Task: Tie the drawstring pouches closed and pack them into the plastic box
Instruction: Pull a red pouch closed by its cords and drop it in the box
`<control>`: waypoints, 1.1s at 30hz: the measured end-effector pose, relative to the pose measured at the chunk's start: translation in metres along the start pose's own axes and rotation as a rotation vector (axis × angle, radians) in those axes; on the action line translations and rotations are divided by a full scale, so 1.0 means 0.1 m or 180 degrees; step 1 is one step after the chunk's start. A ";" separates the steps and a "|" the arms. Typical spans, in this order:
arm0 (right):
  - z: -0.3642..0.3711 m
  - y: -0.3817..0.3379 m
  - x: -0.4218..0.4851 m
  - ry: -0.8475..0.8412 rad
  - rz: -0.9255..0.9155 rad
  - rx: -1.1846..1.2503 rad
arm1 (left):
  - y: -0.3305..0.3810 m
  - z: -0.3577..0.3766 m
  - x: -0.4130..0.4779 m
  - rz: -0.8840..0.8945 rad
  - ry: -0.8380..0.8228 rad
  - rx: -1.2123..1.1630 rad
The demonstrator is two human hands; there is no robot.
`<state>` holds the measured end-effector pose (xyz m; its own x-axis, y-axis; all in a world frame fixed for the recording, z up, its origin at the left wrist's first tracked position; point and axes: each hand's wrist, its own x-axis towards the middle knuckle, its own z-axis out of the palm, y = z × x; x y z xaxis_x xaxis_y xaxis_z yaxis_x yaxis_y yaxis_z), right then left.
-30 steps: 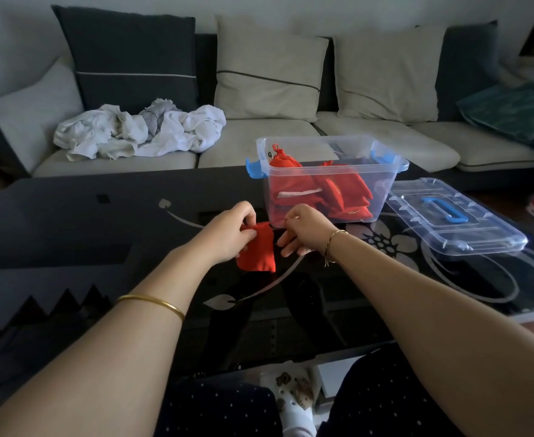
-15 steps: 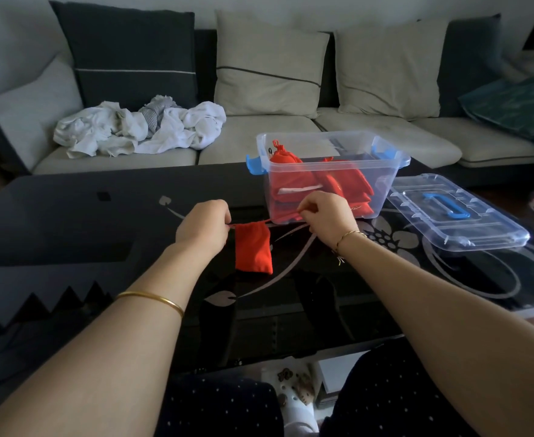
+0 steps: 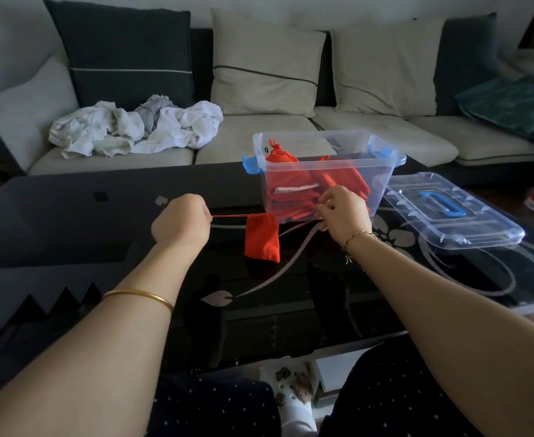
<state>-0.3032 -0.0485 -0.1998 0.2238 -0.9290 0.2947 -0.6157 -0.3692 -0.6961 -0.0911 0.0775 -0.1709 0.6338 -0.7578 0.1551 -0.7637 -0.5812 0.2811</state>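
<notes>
A red drawstring pouch (image 3: 262, 238) hangs between my hands just above the black glass table (image 3: 70, 216). My left hand (image 3: 182, 222) is fisted round the left end of its red drawstring (image 3: 229, 216), which runs taut to the pouch's gathered mouth. My right hand (image 3: 343, 212) pinches the right end of the string, in front of the clear plastic box (image 3: 382, 184). The box has blue latches and holds several red pouches (image 3: 294, 181), one tied and upright at its left end.
The box's clear lid (image 3: 448, 209) with a blue handle lies on the table right of the box. A sofa with cushions (image 3: 265, 61) and a heap of white cloth (image 3: 136, 127) stands behind the table. The table's near edge runs just above my lap.
My hands have moved apart, left hand to the left and right hand to the right, pulling the drawstring taut. The pouch's mouth has gathered shut.
</notes>
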 end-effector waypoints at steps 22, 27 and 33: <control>-0.16 -0.04 0.01 0.0095 0.2625 0.3052 | 0.10 -0.12 0.01 -0.1711 -0.0326 -0.3562; -0.21 -0.29 0.01 0.0289 0.1558 0.2662 | 0.28 -0.25 -0.07 -0.0892 -0.0605 -0.4562; -0.25 -0.80 -0.08 0.0020 -0.0009 0.1955 | 0.49 -0.32 -0.18 -0.0004 -0.1197 -0.4325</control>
<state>-0.2745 -0.0108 -0.1306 0.2191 -0.9285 0.2998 -0.0668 -0.3208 -0.9448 -0.1362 0.0725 -0.1295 0.3992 -0.9158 -0.0438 0.0863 -0.0100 0.9962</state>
